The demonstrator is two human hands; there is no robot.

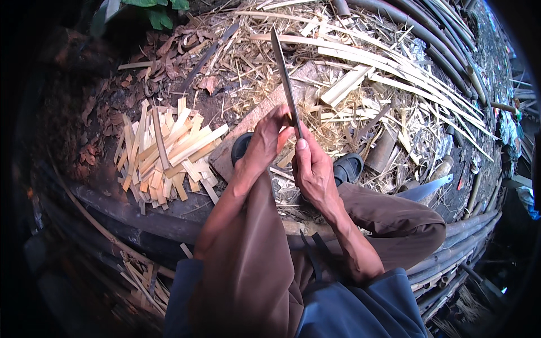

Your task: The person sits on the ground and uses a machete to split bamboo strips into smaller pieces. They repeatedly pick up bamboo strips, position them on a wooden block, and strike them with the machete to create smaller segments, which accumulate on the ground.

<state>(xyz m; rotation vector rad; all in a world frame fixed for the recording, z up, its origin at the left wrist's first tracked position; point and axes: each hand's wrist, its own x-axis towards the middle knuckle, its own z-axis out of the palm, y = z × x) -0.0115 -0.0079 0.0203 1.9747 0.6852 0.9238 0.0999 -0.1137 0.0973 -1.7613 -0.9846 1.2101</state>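
Observation:
My right hand (315,172) is closed around the lower end of a long, narrow knife (285,70), its thumb lying along it. The dark blade points up and away from me, tip at the far end. My left hand (266,135) is beside the blade's lower part, fingers curled in close to it. Whatever those fingers pinch is too small and hidden to make out. Beneath both hands lies a flat wooden board (251,121), between my two dark sandals. To the left is a heap of short split bamboo slats (169,149).
Long pale bamboo strips (389,65) lie across shavings at the far right. Dark bamboo poles (417,25) curve behind them. A short bamboo section (382,151) and a saw blade (425,190) are right of my feet. Dry leaves (169,53) cover the far left ground.

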